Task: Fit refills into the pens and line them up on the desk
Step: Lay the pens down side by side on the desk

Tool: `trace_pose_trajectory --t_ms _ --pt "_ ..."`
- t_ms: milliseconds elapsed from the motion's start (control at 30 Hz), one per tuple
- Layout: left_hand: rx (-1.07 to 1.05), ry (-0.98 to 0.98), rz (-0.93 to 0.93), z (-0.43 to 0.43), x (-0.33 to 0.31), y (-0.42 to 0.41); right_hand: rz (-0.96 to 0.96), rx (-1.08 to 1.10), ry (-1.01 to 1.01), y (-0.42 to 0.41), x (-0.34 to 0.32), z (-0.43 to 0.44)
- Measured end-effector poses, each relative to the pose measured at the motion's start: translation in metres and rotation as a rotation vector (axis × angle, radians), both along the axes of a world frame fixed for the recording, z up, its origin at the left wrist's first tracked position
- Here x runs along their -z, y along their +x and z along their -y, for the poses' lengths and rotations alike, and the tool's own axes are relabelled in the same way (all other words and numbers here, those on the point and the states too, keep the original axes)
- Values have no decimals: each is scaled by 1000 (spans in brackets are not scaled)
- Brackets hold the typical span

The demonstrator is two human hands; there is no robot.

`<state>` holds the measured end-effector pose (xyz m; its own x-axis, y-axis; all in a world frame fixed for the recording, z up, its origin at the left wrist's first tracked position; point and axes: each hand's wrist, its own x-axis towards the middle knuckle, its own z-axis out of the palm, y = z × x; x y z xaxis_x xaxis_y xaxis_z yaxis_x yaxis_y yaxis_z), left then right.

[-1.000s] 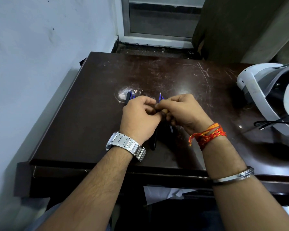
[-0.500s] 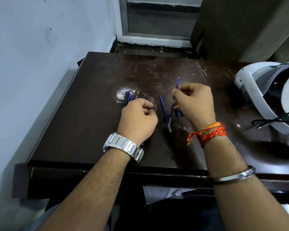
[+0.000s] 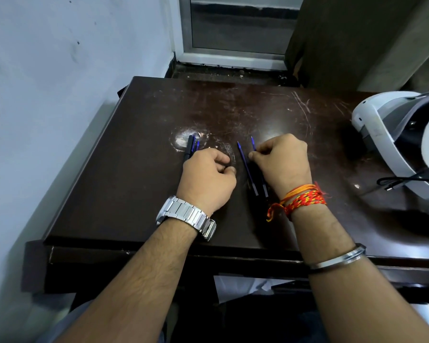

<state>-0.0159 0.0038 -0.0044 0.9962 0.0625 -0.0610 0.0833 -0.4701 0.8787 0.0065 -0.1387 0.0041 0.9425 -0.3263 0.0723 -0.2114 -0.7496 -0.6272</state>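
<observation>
On the dark brown desk (image 3: 134,194) my left hand (image 3: 207,178) is a closed fist. A black pen (image 3: 189,147) and thin blue refills (image 3: 197,145) stick out beyond its knuckles and run under it. My right hand (image 3: 282,162) pinches one blue refill (image 3: 252,144) between thumb and forefinger and holds it low, almost flat on the desk. Just to its left a second blue refill (image 3: 245,167) lies loose on the desk, roughly parallel to the first. The near ends of both show by my right wrist.
A white headset (image 3: 391,142) with a black cable (image 3: 396,183) fills the desk's right side. A pale wall runs close along the left edge. The front edge of the desk lies under my forearms. A worn pale patch (image 3: 181,141) marks the desk by the pen tips.
My hands have parted from the middle. My right hand drew a refill out, lifted it, then lowered it beside the loose refill. My left hand stayed put.
</observation>
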Motion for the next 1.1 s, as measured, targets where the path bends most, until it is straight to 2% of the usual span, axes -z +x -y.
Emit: trace_pose_trajectory --t_ms 267,433,667,967,1100 --pt "-33 25 18 -3 -4 2 35 25 40 1 -2 1" --pt "-165 278 107 -15 -11 8 147 4 8 -3 -6 -6" --pt "-142 538 -2 -24 -9 10 197 -75 9 -7 -6 -17" --pt "-115 594 -58 -20 -6 10 213 -104 15 -6 -1 -19" --pt "-74 583 -78 -18 -7 8 136 -138 42 -6 1 -22"
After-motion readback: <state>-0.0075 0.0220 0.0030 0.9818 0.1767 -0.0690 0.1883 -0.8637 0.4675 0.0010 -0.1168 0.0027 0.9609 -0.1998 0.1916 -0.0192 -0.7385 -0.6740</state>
